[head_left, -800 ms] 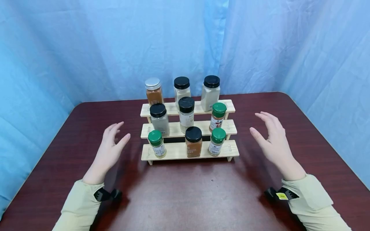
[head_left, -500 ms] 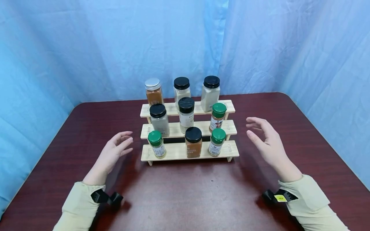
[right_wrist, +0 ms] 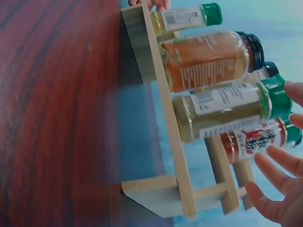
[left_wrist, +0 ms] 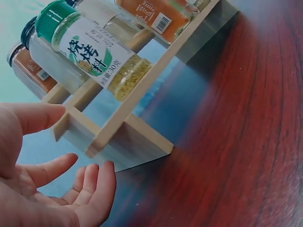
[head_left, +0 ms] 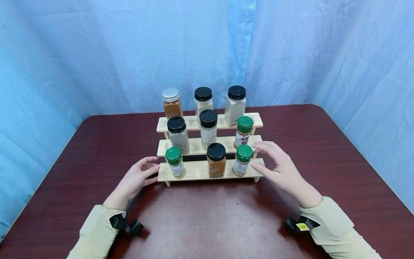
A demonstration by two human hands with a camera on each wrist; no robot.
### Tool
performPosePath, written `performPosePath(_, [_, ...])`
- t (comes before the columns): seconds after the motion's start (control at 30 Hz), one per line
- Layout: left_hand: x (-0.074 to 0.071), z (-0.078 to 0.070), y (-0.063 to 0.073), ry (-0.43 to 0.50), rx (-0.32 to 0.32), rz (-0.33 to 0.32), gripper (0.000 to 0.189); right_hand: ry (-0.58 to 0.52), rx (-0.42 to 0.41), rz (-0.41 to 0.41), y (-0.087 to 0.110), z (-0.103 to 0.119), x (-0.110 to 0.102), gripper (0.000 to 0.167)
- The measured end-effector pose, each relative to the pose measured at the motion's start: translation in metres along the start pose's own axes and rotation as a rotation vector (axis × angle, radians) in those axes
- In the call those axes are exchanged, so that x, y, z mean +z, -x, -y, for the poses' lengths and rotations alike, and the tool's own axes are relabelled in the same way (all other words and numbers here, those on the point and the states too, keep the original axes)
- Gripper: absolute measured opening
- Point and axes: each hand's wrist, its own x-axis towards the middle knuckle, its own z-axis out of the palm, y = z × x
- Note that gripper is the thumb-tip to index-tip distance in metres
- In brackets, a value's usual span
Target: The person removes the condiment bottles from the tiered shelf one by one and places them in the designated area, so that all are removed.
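A three-tier wooden spice rack [head_left: 196, 171] stands mid-table in the head view. My left hand [head_left: 136, 180] is at the rack's lower left end, fingers bent loosely and holding nothing; the left wrist view shows a gap between fingers and wood. The nearest jar there is a green-lidded spice jar [left_wrist: 94, 52] of yellowish seasoning. On the other side, my right hand [head_left: 284, 171] has its thumb and fingers spread beside the front right green-lidded jar [head_left: 240, 166]. A black-lidded jar of brown powder [head_left: 216, 167] stands between those two.
The middle tier bears a grey-powder jar [head_left: 179, 140], a black-capped shaker [head_left: 208, 133] and a green-lidded red jar [head_left: 242, 138]. At the top are a silver-lidded jar [head_left: 172, 107] and two black-lidded ones. Behind the dark red table [head_left: 207, 219] hangs a blue curtain [head_left: 129, 54].
Both hands have moved inward toward the rack, the right one farther, from the open table to beside the front right jar. The rack and jars stay in place.
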Motion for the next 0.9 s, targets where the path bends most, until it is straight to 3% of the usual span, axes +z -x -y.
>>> performPosePath(0.27, [0.0, 0.013, -0.005, 0.013, -0.019, 0.058, 0.044, -0.121, -0.033, 0.036, -0.002, 0.001, 0.013, 0.06])
performPosePath(0.53, [-0.002, 0.019, -0.008, 0.098, 0.003, 0.094, 0.029, -0.065, 0.043, 0.027, 0.0, 0.003, 0.021, 0.062])
performPosePath(0.9, [-0.004, 0.026, -0.009, 0.166, 0.001, 0.124, 0.037, -0.068, 0.078, 0.021, 0.004, 0.001, 0.031, 0.065])
